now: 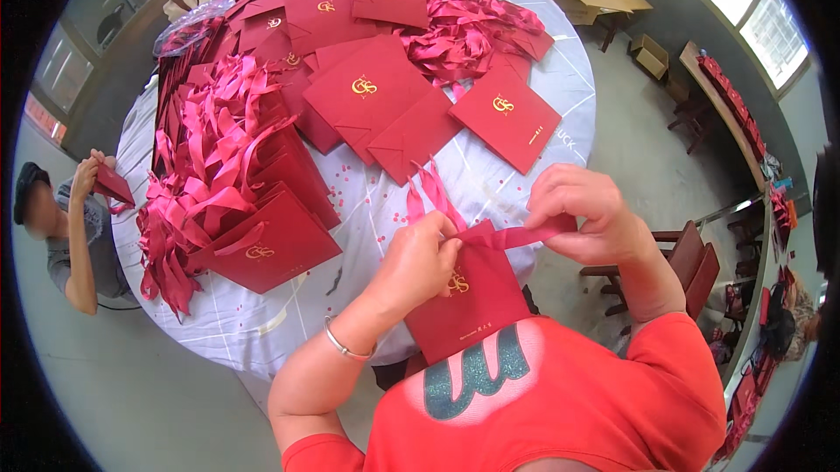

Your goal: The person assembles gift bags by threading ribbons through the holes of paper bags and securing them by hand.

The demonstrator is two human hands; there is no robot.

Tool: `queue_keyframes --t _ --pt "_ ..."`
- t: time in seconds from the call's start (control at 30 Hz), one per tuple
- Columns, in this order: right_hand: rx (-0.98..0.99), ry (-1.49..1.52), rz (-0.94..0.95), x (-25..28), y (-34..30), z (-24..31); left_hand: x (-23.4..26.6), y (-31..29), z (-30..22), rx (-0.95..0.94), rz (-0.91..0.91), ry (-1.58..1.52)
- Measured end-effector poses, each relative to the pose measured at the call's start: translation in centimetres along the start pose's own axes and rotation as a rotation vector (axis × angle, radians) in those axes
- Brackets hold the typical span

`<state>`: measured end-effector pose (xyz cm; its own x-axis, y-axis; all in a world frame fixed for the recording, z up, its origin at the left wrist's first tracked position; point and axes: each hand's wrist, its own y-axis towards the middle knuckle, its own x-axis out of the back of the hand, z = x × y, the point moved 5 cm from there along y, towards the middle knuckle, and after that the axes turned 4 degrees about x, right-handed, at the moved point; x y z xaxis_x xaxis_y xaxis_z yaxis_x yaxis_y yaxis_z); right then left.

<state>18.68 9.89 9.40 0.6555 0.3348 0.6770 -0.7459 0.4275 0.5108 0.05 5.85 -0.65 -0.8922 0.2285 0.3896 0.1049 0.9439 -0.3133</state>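
A dark red paper gift bag (486, 293) with a gold emblem leans against my red shirt at the table's near edge. My left hand (418, 264) is closed at the bag's top edge, pinching the pink ribbon there; whether it grips the paper too is hidden by the fingers. From that spot the ribbon (522, 235) runs taut to the right. My right hand (584, 216) pinches its other end, thumb against fingers. More pink ribbon (435, 190) lies looped just beyond the bag's top edge.
Many red bags with ribbon handles (262, 236) stand bunched at the left of the round cloth-covered table (560, 126). Flat bags (363, 91) and a ribbon heap (455, 30) lie farther back. A co-worker (79, 227) holds a bag at left. Wooden chairs (700, 266) stand at right.
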Motion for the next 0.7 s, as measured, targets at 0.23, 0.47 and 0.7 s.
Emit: queue_keyframes --t 0.23,0.47,0.7 --pt "-0.051 0.534 -0.088 -0.1 -0.8 -1.9 0.1 0.1 0.3 0.047 0.026 -0.09" --pt "-0.167 1.268 -0.23 -4.0 0.4 -2.2 -0.1 0.0 -0.1 0.014 -0.031 -0.041" --pt "-0.467 0.682 -0.103 -7.7 0.3 -2.8 0.2 -0.1 0.5 0.072 0.033 -0.306"
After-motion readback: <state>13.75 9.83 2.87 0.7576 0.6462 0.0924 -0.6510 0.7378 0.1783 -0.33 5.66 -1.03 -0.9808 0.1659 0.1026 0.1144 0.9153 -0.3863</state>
